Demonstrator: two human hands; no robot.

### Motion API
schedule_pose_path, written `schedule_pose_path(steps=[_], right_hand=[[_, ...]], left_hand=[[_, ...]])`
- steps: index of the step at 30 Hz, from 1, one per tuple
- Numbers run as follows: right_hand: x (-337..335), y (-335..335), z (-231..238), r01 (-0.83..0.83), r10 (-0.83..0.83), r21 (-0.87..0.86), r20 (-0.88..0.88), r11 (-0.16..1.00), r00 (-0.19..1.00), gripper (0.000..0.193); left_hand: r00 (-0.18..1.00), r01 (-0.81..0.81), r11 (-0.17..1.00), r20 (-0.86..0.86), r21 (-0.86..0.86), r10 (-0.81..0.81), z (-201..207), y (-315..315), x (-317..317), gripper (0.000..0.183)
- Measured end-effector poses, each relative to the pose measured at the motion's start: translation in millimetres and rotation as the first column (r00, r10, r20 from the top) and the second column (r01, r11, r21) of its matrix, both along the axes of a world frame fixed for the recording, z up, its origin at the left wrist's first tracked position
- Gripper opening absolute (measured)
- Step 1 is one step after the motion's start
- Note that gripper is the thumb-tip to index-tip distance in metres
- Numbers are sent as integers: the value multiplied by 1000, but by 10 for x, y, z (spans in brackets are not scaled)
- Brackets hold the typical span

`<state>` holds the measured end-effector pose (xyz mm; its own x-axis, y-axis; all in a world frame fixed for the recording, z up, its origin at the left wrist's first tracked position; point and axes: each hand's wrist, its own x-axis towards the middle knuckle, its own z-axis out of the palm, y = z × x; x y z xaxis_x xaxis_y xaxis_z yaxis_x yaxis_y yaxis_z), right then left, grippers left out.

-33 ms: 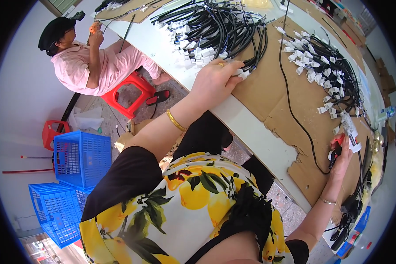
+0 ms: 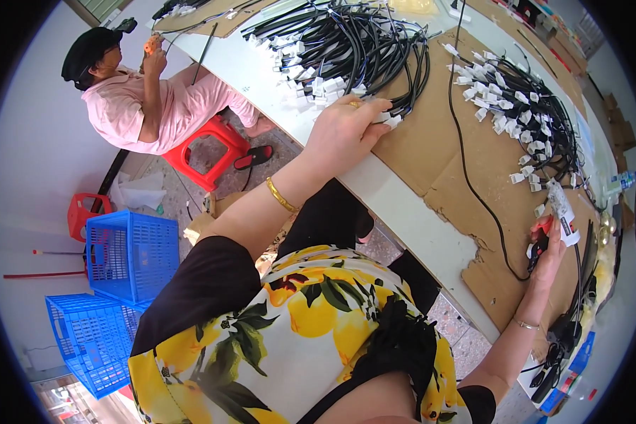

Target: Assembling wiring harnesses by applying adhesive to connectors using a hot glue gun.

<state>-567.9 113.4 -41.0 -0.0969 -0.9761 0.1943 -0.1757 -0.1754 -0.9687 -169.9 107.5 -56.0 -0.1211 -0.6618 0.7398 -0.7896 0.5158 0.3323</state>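
Note:
My left hand [image 2: 346, 134] is closed at the table's near edge, thumb and fingers pinching white connectors [image 2: 394, 121] at the end of several black cables. A large heap of black cables [image 2: 360, 46] with white plugs lies just beyond it. At the right, my right hand [image 2: 548, 258] is closed round a red-and-black corded tool [image 2: 540, 237], whose exact kind is hard to make out. Touching its fingertips is a whitish labelled object [image 2: 562, 210], partly covered. A second pile of cables with white connectors [image 2: 523, 116] lies beyond this hand.
Torn brown cardboard [image 2: 431, 166] covers part of the white table [image 2: 385, 184]. Across it runs a thin black cord [image 2: 466, 155]. A co-worker [image 2: 138, 106] sits on a red stool [image 2: 208, 152] at the left. Blue plastic crates [image 2: 131, 251] stand on the floor.

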Motion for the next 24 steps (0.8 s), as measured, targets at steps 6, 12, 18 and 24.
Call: schedule_pose_path(steps=[6, 12, 18, 24], right_hand=[[-1, 9, -12, 20, -20, 3, -12, 1000, 1000, 33], [9, 0, -14, 25, -25, 1, -14, 1000, 1000, 34], [5, -38, -39, -19, 18, 12, 65, 1000, 998, 35], [-60, -51, -92, -49, 46, 25, 128, 998, 991, 37]], left_hand=[[993, -109, 981, 36, -163, 116, 273, -102, 379, 16], [902, -421, 905, 131, 54, 412, 522, -964, 1738, 18], [760, -648, 728, 240, 223, 604, 179, -1672, 2693, 19], [585, -798, 400, 420, 451, 694, 236, -1906, 2634, 25]])
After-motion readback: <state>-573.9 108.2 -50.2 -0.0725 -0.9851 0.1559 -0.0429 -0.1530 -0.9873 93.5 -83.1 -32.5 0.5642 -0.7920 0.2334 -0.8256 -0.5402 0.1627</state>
